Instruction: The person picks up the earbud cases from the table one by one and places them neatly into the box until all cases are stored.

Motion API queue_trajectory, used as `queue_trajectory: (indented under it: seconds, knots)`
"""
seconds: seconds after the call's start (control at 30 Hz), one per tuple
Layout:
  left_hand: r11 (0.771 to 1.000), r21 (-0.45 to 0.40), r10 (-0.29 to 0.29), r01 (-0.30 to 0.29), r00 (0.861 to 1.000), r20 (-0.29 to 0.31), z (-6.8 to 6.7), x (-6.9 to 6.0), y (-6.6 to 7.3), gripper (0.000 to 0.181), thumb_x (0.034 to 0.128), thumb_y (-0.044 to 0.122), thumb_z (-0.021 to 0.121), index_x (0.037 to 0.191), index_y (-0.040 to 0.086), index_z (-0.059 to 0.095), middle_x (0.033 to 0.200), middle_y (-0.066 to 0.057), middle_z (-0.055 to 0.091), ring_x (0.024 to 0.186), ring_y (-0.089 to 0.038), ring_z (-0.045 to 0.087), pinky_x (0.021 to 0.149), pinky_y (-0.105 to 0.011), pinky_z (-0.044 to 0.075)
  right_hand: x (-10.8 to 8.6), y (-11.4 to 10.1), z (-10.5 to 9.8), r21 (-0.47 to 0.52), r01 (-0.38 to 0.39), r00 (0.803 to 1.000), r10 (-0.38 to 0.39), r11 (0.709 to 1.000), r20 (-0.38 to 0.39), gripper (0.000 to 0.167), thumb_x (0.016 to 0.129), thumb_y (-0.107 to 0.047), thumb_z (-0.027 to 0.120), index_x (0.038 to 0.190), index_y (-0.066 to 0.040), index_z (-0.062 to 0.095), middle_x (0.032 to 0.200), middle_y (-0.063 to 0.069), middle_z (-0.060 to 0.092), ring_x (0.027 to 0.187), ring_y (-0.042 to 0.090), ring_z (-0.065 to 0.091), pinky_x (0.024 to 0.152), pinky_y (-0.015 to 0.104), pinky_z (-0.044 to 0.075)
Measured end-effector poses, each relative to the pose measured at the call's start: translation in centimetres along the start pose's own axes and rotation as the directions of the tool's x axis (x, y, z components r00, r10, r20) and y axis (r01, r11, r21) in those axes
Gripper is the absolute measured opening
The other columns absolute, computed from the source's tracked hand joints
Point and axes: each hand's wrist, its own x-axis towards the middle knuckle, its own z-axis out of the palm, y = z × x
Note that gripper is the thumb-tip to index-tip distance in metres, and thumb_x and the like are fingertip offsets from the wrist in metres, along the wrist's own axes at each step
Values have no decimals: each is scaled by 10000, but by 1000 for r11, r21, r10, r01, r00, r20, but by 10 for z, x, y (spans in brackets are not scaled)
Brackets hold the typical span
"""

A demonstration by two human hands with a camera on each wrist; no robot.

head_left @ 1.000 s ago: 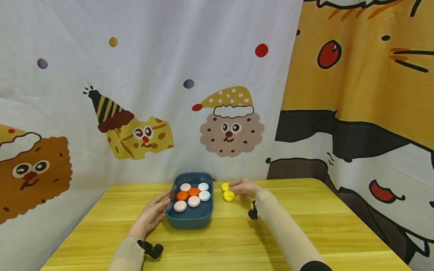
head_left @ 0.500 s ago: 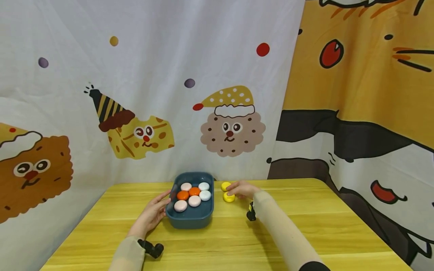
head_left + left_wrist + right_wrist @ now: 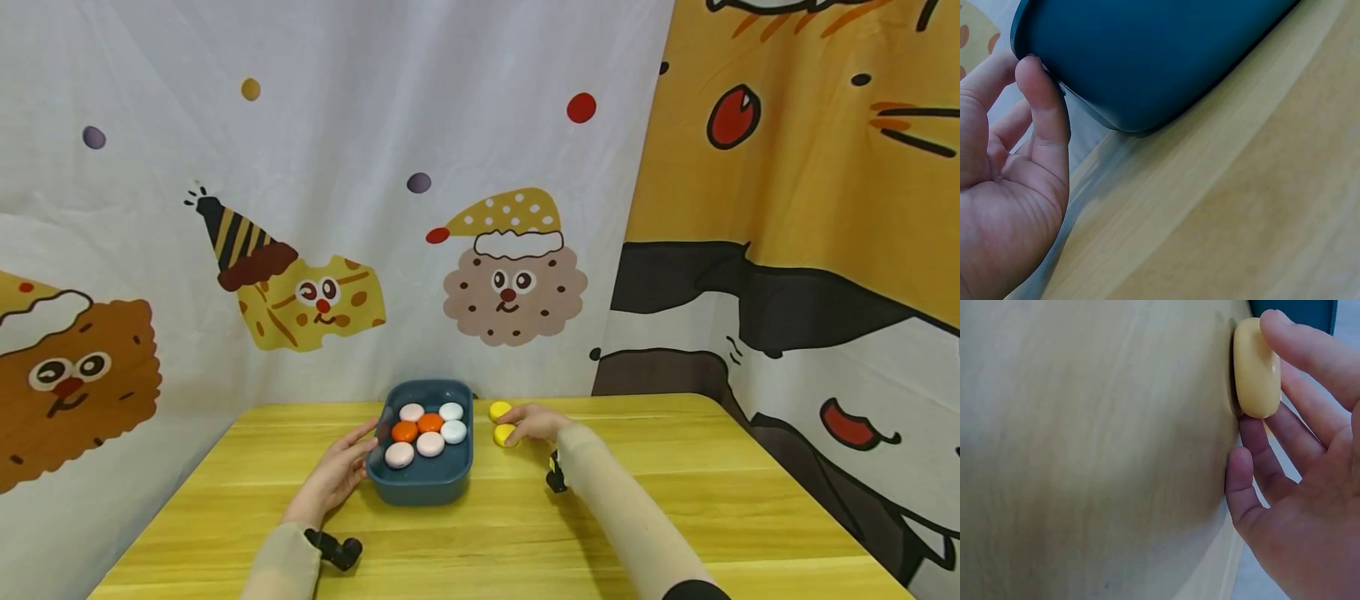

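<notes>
A dark blue rectangular bin stands on the table, holding several smooth round discs: orange ones, white ones and pale pink ones. Against the bin's left side rests my left hand, thumb and relaxed fingers touching its outer wall near the rim. To the right of the bin lie two yellow discs. My right hand pinches the nearer yellow disc between thumb and fingers, low at the table. The farther yellow disc sits just behind, by the fingers.
The wooden table has its back edge close behind the bin. A white curtain with cartoon prints hangs behind, and an orange cartoon animal covers the right side. Small black cameras are strapped to both wrists.
My right hand has shifted slightly left and nearer, from above the two yellow discs to the nearer one, which it now pinches. The left hand and bin have stayed still.
</notes>
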Motion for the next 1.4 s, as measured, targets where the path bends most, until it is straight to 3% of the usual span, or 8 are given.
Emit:
queue_trajectory:
  seconds: [0.23,0.47,0.6,0.77,0.97,1.13,1.4]
  knots:
    - [1000,-6,4,-4,1000,-1,-2,-1,-1,599,989,119,559,1528,93,298,907,-26,647,607,-75,578,561,-187,487,3,1,3,-75,52,999,-53,996,-6,514,751,14,759,1250,21,636,1295,150,588,1271,347,456,1055,477,348]
    - [1000,7,5,-5,1000,5,-2,-1,-1,616,983,136,576,1530,92,294,912,-23,642,620,-75,577,562,-184,484,4,5,3,-100,73,997,-76,992,-27,476,767,-22,766,1230,-4,661,1298,144,587,1257,334,470,1059,484,338]
    - [1000,-4,6,-6,1000,3,-3,-2,-1,613,985,134,571,1530,95,293,887,-13,642,609,-72,577,555,-183,484,4,5,0,-76,67,997,-69,995,-34,477,774,-29,757,1240,-7,656,1323,146,567,1217,292,484,1015,434,380]
    - [1000,-8,13,-13,1000,3,-4,-2,0,609,988,131,563,1531,92,290,909,-16,651,617,-69,586,565,-185,492,1,3,-5,-43,38,998,-39,998,-42,508,781,-45,755,1271,-6,630,1332,152,562,1158,249,511,870,344,452]
    - [1000,-4,8,-9,1000,-5,-4,-3,0,607,988,131,566,1529,93,295,912,-21,654,615,-71,580,560,-186,485,1,3,-12,-13,6,999,-6,1000,-44,537,790,-76,757,1304,-25,609,1342,136,560,1007,202,538,776,358,471]
    - [1000,3,7,-7,1000,-15,-3,-2,0,609,980,133,580,1524,92,310,947,-36,655,619,-73,578,560,-188,483,0,5,-17,-25,17,999,-18,1000,-36,529,803,-130,759,1310,-72,619,1357,108,552,1011,165,534,789,359,471]
    - [1000,23,8,-8,1000,-28,-1,-1,-1,618,970,154,604,1520,96,328,1019,-43,653,662,-82,583,583,-193,483,-8,4,-22,4,77,997,-77,997,5,552,820,-132,748,1337,-35,583,1353,115,547,891,166,501,730,369,431]
